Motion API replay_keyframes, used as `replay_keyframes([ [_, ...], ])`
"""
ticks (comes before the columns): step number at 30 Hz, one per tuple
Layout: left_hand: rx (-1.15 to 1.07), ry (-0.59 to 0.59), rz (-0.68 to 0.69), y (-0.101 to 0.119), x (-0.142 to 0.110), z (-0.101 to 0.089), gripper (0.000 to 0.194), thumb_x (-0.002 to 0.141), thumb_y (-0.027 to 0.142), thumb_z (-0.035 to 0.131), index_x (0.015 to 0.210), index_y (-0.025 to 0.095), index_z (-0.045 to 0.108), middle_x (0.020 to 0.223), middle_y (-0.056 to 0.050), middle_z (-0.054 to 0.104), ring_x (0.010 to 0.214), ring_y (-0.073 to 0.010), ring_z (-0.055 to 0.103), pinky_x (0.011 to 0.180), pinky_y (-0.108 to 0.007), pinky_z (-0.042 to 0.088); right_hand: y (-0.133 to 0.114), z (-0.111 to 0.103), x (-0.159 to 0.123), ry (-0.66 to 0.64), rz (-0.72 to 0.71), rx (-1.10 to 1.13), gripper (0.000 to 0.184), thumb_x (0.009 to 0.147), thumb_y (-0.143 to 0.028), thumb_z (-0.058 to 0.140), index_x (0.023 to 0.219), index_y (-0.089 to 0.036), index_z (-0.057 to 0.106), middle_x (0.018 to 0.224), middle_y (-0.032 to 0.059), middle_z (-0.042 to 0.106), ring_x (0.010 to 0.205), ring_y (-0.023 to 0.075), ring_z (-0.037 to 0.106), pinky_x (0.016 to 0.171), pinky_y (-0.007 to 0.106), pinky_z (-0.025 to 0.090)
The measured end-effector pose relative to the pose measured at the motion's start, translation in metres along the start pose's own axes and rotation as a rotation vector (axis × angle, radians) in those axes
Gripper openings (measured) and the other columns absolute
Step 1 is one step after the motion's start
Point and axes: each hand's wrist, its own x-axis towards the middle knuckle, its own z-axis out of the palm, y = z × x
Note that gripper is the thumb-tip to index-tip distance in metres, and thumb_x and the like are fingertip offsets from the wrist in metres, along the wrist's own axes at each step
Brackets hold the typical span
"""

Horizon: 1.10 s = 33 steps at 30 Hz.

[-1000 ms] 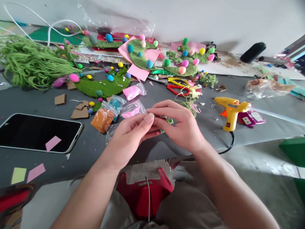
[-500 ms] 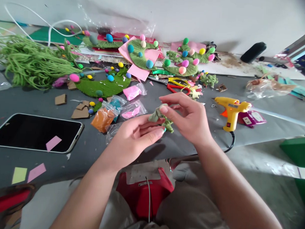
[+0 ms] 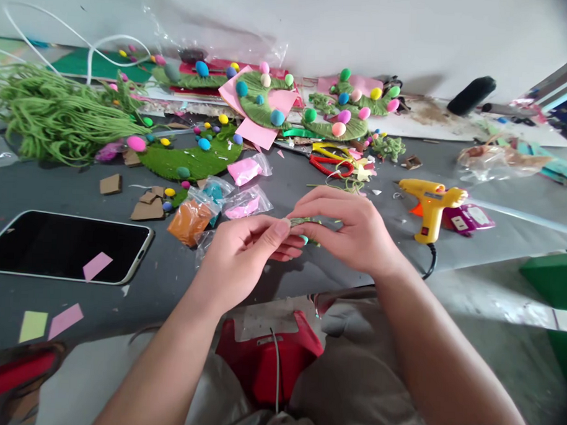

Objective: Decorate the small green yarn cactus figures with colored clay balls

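In front of my chest, both hands meet on a small green yarn-wrapped piece (image 3: 306,221), mostly hidden by fingers. My left hand (image 3: 235,254) pinches its left end between thumb and fingers. From the other side, my right hand (image 3: 350,227) grips it with fingers arched over the top and the thumb below. A small turquoise spot (image 3: 303,238) shows just under the piece, by the left fingers. Behind the right hand, a thin green yarn strand (image 3: 354,186) shows near the red-handled scissors (image 3: 331,166).
A yellow glue gun (image 3: 430,202) stands to the right, its cord over the edge. On the left are a phone (image 3: 63,245), cardboard scraps (image 3: 148,209) and an orange-filled bag (image 3: 190,221). Green yarn (image 3: 59,115) and a yarn-wrapped ring with pompoms (image 3: 254,100) lie behind.
My hands have drawn closer together, and the fingertips now cover most of the green piece, which showed more before. The yarn strand by the scissors has come into view.
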Motion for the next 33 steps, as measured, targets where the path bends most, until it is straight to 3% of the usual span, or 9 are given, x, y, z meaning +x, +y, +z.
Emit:
replay_keyframes([
  [4,0.022,-0.008,-0.013,0.001,-0.001,-0.001,0.028,0.091,0.048,0.075,0.094,0.021,0.081,0.091,-0.007,0.082,0.083,-0.0241,0.078,0.080,-0.034,0.065,0.005,-0.002,0.002,0.155,0.081,0.011,0.006,0.092,-0.027,0.074,0.090,-0.022,0.078,0.092,0.0029,0.076,0.086,0.0182,0.070,0.081,0.034,0.059],
  [8,-0.193,-0.095,-0.014,-0.003,-0.001,0.001,0.036,0.095,0.053,0.068,0.110,0.022,0.079,0.118,-0.010,0.078,0.111,-0.0275,0.074,0.096,-0.038,0.061,0.007,0.004,0.003,0.321,0.129,0.047,0.011,0.091,-0.031,0.076,0.098,-0.023,0.079,0.100,0.0039,0.077,0.097,0.0201,0.070,0.083,0.035,0.059],
  [11,-0.341,-0.131,-0.005,-0.004,-0.001,0.005,0.035,0.097,0.053,0.064,0.117,0.027,0.076,0.127,-0.007,0.074,0.123,-0.0267,0.068,0.100,-0.038,0.059,0.003,0.011,0.003,0.236,0.109,0.121,0.026,0.089,-0.032,0.079,0.114,-0.024,0.078,0.117,0.0060,0.074,0.113,0.0214,0.068,0.090,0.034,0.059],
  [14,-0.353,-0.112,0.049,-0.005,0.000,0.007,0.023,0.097,0.044,0.068,0.108,0.026,0.078,0.116,-0.005,0.076,0.117,-0.0227,0.070,0.097,-0.033,0.061,-0.002,0.014,0.002,0.119,0.106,0.124,0.029,0.090,-0.028,0.077,0.119,-0.024,0.077,0.123,0.0067,0.071,0.108,0.0193,0.069,0.090,0.033,0.060],
  [17,-0.255,-0.062,0.093,-0.005,0.001,0.006,0.019,0.094,0.037,0.074,0.103,0.022,0.080,0.104,-0.005,0.079,0.102,-0.0194,0.075,0.095,-0.031,0.062,-0.004,0.012,0.000,0.078,0.074,0.076,0.022,0.092,-0.022,0.074,0.113,-0.024,0.080,0.115,0.0047,0.074,0.102,0.0174,0.071,0.092,0.032,0.059],
  [23,0.071,0.048,0.103,0.001,-0.001,0.001,0.025,0.090,0.043,0.077,0.096,0.019,0.081,0.090,-0.006,0.082,0.079,-0.0203,0.078,0.080,-0.030,0.065,-0.004,-0.001,0.001,-0.008,0.058,0.124,0.013,0.092,-0.019,0.074,0.101,-0.023,0.082,0.103,0.0036,0.076,0.093,0.0169,0.071,0.084,0.030,0.058],
  [27,0.142,-0.005,0.053,0.003,-0.002,-0.004,0.020,0.091,0.041,0.076,0.091,0.021,0.081,0.084,-0.004,0.081,0.076,-0.0183,0.077,0.073,-0.025,0.064,-0.001,-0.011,0.001,-0.026,0.147,0.138,0.009,0.091,-0.027,0.076,0.093,-0.020,0.080,0.092,0.0046,0.075,0.084,0.0173,0.069,0.075,0.031,0.056],
  [29,0.143,-0.072,0.025,0.003,-0.002,-0.005,0.017,0.091,0.038,0.077,0.093,0.021,0.081,0.088,-0.004,0.081,0.082,-0.0183,0.078,0.076,-0.023,0.063,0.001,-0.013,0.002,0.019,0.202,0.134,0.012,0.091,-0.031,0.076,0.091,-0.019,0.079,0.091,0.0049,0.076,0.083,0.0179,0.069,0.075,0.032,0.056],
  [33,-0.006,-0.208,0.030,0.001,0.000,-0.001,0.026,0.093,0.033,0.076,0.118,0.027,0.078,0.122,-0.003,0.078,0.112,-0.0192,0.073,0.094,-0.023,0.059,0.001,-0.002,0.003,0.122,0.216,0.157,0.016,0.090,-0.033,0.077,0.100,-0.021,0.079,0.103,0.0057,0.076,0.098,0.0201,0.071,0.085,0.034,0.059],
])
